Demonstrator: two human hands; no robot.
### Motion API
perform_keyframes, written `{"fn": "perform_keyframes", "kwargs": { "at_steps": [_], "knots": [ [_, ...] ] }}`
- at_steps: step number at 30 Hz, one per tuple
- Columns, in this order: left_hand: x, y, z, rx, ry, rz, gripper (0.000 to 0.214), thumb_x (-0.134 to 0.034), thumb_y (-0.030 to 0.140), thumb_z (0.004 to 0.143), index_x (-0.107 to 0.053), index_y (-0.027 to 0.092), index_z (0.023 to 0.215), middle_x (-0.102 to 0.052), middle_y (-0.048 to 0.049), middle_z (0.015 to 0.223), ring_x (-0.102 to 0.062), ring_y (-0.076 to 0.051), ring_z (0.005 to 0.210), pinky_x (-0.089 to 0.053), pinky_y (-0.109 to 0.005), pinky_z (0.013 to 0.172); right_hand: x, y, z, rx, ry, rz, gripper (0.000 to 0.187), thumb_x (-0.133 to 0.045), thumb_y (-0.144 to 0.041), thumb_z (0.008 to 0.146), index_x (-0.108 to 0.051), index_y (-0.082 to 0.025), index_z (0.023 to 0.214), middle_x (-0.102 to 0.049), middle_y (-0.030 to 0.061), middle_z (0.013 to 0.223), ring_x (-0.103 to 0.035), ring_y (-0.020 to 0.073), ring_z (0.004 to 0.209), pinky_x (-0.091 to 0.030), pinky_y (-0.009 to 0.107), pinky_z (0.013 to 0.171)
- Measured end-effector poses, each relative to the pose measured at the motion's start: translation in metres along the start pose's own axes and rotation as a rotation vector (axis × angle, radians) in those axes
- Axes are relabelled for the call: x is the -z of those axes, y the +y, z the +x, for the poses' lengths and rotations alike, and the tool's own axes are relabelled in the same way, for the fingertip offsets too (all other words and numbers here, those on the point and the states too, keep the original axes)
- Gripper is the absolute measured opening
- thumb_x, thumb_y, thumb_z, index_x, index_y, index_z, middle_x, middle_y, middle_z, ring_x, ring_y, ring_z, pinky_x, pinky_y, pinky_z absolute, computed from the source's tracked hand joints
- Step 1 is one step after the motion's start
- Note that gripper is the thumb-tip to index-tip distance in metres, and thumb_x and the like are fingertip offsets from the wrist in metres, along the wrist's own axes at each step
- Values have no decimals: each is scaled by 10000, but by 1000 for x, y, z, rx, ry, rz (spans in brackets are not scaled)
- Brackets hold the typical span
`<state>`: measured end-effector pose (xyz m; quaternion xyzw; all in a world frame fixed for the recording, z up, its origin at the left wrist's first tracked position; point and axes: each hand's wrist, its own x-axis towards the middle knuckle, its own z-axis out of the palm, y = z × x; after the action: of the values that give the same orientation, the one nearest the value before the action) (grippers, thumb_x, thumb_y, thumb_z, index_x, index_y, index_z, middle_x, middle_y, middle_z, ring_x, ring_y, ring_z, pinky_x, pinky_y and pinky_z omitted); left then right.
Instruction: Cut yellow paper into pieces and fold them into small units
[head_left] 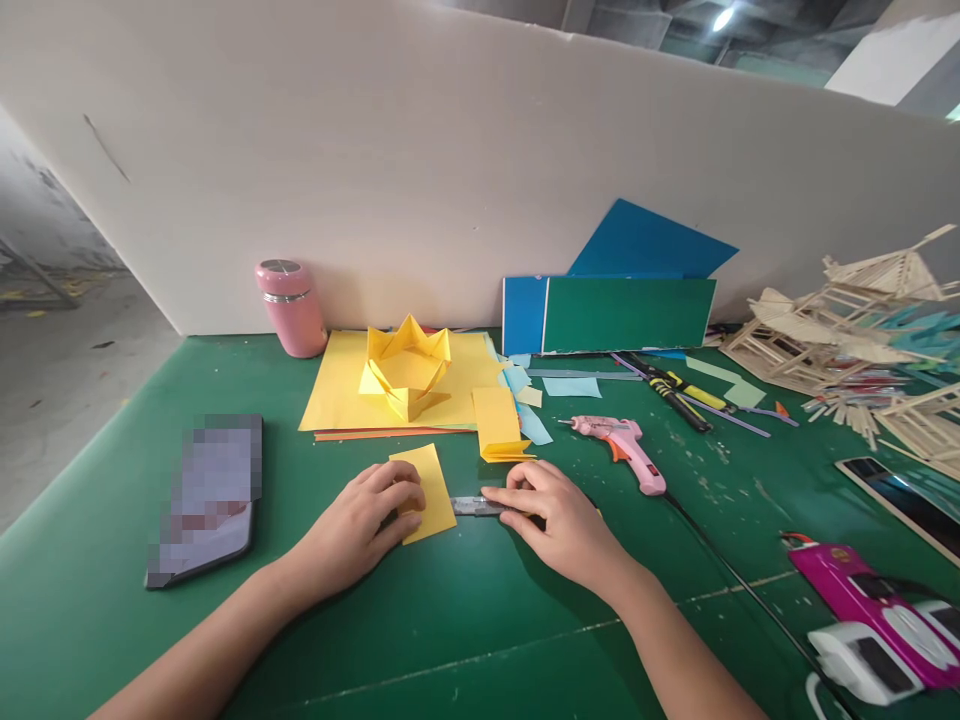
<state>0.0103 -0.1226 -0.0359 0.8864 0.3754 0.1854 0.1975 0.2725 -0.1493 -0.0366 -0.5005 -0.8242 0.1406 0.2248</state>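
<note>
My left hand [379, 510] rests with curled fingers on a small yellow paper piece [435, 500], gripping it against the green table. My right hand [555, 515] is closed around a utility knife [474, 506]; its grey metal front points left and reaches the paper's right edge. Most of the knife's handle is hidden under that hand. Just beyond both hands lies a folded yellow paper strip [498, 420]. Farther back, a crown-shaped ring of folded yellow paper [409, 375] stands on a stack of yellow sheets [330, 400].
A pink glue gun [619, 445] lies to the right, its cord running toward a magenta-and-white power strip [870, 610]. Pliers [675, 395], paper scraps [574, 387] and wooden stick models [840, 330] are behind. Left are a phone [217, 490] and a pink flask [291, 310].
</note>
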Motion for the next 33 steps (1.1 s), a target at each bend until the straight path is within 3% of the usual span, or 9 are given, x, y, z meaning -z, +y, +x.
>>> {"fn": "perform_keyframes", "kwargs": {
  "at_steps": [4,15,24,33],
  "knots": [
    [-1,-1,1,-12,25,-15,221,-333,228,956,-553,223,932,-596,-47,1043,-575,-194,993,-473,-364,915,2,-2,0,23,-43,23,316,-589,-124,858,-693,-305,1096,-602,45,852,-572,202,852,-530,317,665],
    [-2,-2,3,8,44,-49,171,-417,187,900,-586,210,888,-623,-64,1031,-605,-201,976,-498,-353,894,-4,-2,0,78,-61,3,328,-607,-126,866,-668,-284,1147,-590,44,882,-551,198,859,-513,327,699],
    [1,-5,6,12,34,-86,172,-438,177,879,-606,207,864,-623,-58,1004,-622,-189,946,-512,-324,877,6,-2,0,90,-115,17,301,-622,-95,847,-693,-268,1082,-577,33,858,-543,189,848,-502,293,666],
    [2,-4,7,25,33,-109,167,-449,174,865,-612,209,857,-624,-59,1013,-626,-189,943,-515,-325,872,-1,-6,1,149,-77,-15,278,-590,-120,873,-689,-259,1093,-577,40,852,-539,187,824,-496,299,675]
  ]
}}
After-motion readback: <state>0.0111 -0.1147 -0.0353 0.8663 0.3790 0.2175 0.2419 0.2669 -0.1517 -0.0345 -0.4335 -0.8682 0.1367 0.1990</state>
